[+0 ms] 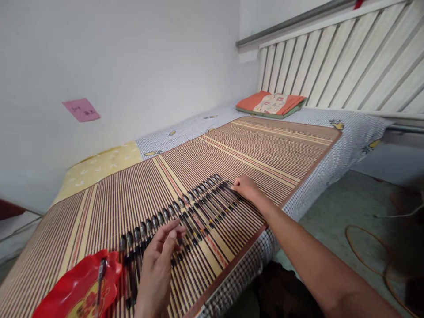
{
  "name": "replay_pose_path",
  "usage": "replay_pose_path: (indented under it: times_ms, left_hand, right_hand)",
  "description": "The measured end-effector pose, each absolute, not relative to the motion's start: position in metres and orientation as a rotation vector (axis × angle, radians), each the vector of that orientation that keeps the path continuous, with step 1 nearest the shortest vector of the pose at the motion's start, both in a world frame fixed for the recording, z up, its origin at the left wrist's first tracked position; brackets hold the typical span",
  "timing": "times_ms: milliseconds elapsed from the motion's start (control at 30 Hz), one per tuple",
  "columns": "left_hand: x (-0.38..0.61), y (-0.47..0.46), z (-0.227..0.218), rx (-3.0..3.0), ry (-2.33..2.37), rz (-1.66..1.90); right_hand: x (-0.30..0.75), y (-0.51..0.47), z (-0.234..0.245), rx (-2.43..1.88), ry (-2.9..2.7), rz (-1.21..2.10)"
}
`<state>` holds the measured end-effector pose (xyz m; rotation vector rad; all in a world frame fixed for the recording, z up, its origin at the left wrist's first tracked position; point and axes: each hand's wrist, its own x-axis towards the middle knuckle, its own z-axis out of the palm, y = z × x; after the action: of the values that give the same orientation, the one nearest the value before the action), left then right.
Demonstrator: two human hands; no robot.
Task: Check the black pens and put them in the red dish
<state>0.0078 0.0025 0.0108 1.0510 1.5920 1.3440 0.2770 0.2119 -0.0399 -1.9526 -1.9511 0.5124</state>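
A row of several black-capped pens [190, 210] lies side by side on a striped bamboo mat [132, 190], clear barrels toward me. At the far right end of the row, my right hand [245, 187] is closed with its fingertips pinched on the last pen [231, 187]; the fingers partly cover it. My left hand [159, 260] hovers over the near left part of the row, fingers loosely bent and apart, with nothing visible in them. It hides parts of several pens. In a red scalloped tray [62, 282] at lower left, a single pen [100, 282] rests.
The mat covers a bed with a checked sheet [357, 132] and a yellow cloth [99, 165]. A folded orange quilt [271, 104] sits by the white slatted headboard [331, 57]. A pink note [81, 110] sticks to the wall. A cable [361, 258] lies on the floor at right.
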Motion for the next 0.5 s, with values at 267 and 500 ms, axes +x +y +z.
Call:
replay_pose_path:
  times_ms: [267,500]
  left_hand:
    - [0.010,0.003,0.012,1.038,1.595,1.352]
    - [0.010,0.003,0.016,1.044,1.600,1.365]
  right_hand:
    - [0.277,0.213,-0.043,-1.949,-1.943,0.506]
    - [0.293,0.216,-0.049,-1.849,-1.930,0.509]
